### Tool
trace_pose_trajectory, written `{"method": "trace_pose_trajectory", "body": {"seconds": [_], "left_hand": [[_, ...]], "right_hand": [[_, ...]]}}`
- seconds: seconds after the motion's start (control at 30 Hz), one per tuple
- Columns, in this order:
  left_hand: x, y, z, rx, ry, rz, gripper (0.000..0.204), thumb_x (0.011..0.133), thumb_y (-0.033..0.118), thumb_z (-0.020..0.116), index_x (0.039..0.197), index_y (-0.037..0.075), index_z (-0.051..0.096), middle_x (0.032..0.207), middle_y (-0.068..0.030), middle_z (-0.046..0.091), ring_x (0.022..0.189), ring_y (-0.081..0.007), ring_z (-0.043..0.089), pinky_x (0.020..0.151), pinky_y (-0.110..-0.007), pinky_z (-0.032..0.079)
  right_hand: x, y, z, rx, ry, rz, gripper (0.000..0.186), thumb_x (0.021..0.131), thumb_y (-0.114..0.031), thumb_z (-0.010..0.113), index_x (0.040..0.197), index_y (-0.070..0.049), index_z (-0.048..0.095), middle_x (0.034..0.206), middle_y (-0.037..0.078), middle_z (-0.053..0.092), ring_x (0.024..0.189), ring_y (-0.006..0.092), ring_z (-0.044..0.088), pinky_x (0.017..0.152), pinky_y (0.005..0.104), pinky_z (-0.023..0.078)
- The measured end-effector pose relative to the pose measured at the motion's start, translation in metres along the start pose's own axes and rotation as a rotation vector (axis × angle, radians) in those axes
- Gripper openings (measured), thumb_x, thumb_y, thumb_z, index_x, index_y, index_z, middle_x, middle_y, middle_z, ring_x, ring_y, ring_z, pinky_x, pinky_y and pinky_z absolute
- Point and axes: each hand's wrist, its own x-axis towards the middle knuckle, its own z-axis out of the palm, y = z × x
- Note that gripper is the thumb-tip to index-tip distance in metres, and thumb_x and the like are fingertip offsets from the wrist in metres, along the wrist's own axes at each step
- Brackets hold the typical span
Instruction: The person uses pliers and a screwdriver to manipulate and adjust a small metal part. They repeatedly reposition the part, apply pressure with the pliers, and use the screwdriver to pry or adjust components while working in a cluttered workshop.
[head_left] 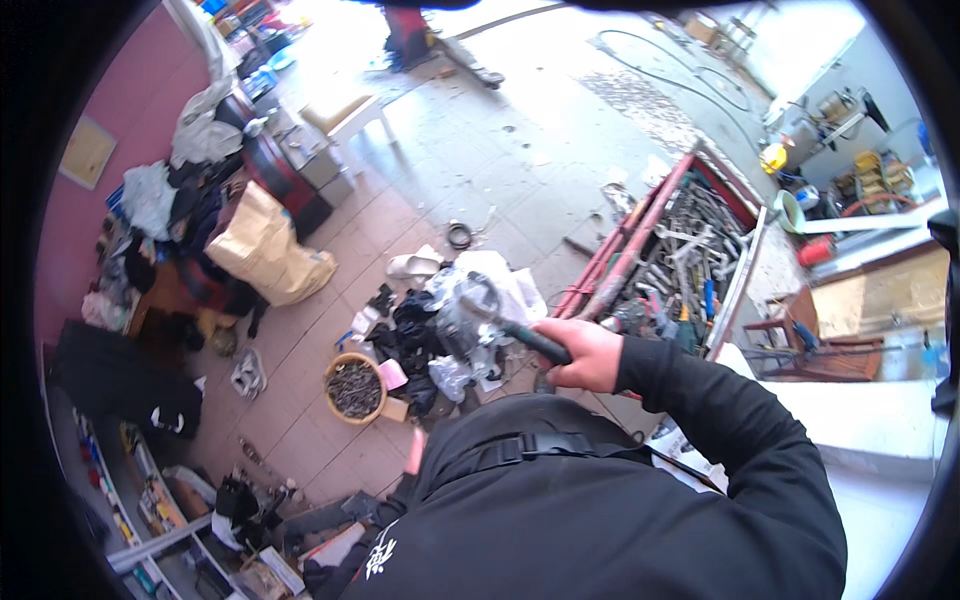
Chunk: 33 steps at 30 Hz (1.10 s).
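Note:
My right hand [580,355] is closed round the dark green handle of a long tool [520,332], held out over a heap of clear and black plastic bags [420,332] on the floor. The tool's metal end is hard to make out against the bags. My left hand [414,453] shows only as a sliver beside my dark jacket, its fingers mostly hidden. A yellow basin [355,388] full of small metal pieces sits on the floor near it. To the right, a red metal tool box [745,205] holds several wrenches and other tools.
A large paper sack [260,250] and piled clothes [150,200] stand at the left, above grey shoes [248,370]. A compartmented shelf [140,545] is at lower left. A white stool [350,120] stands farther off. Hoses, machinery and a wooden chair [800,325] are at the right.

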Motion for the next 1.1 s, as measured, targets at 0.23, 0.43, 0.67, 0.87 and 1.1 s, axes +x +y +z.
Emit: {"method": "trace_pose_trajectory", "body": {"seconds": [0.23,0.43,0.67,0.87,1.1], "left_hand": [[-0.006,0.197,0.239,0.77,-0.145,0.264,0.069,0.111,0.038,0.06,0.169,0.006,0.041,0.158,-0.01,0.058,0.137,-0.0266,0.063,0.11,-0.037,0.053],[-0.023,0.184,0.318,0.642,-0.261,0.147,0.082,0.108,0.051,0.07,0.172,0.01,0.038,0.134,-0.0057,0.065,0.099,-0.0112,0.061,0.083,-0.029,0.052],[-0.014,0.176,0.308,0.709,-0.367,0.176,0.069,0.102,0.034,0.084,0.155,0.0,0.056,0.13,-0.0063,0.072,0.11,-0.011,0.067,0.095,-0.028,0.056],[-0.016,0.173,0.301,0.674,-0.445,0.253,0.069,0.099,0.022,0.087,0.154,-0.004,0.056,0.132,-0.0074,0.073,0.118,-0.0135,0.068,0.106,-0.032,0.056],[-0.024,0.169,0.28,0.729,-0.529,0.257,0.075,0.096,0.027,0.086,0.156,-0.005,0.055,0.133,-0.0088,0.072,0.121,-0.0157,0.067,0.11,-0.034,0.053]], "right_hand": [[-0.005,-0.013,0.01,0.215,0.003,0.079,0.035,0.089,-0.005,0.073,0.122,-0.003,0.061,0.093,0.005,0.065,0.085,0.0197,0.063,0.081,0.0367,0.054],[-0.013,-0.031,0.009,0.155,0.016,0.058,0.031,0.089,-0.005,0.07,0.119,-0.003,0.06,0.096,0.008,0.061,0.088,0.0228,0.061,0.083,0.039,0.053],[-0.022,-0.046,0.009,0.066,0.007,0.095,0.034,0.088,-0.005,0.071,0.119,-0.001,0.059,0.095,0.013,0.061,0.087,0.028,0.061,0.083,0.042,0.052],[-0.025,-0.052,0.009,0.058,-0.041,0.148,0.048,0.085,-0.004,0.073,0.13,0.001,0.06,0.104,0.018,0.065,0.096,0.0341,0.065,0.091,0.0439,0.054],[-0.03,-0.047,0.02,0.033,-0.107,0.11,0.057,0.084,-0.004,0.074,0.138,0.002,0.06,0.114,0.024,0.069,0.111,0.0427,0.069,0.101,0.0464,0.054]]}}
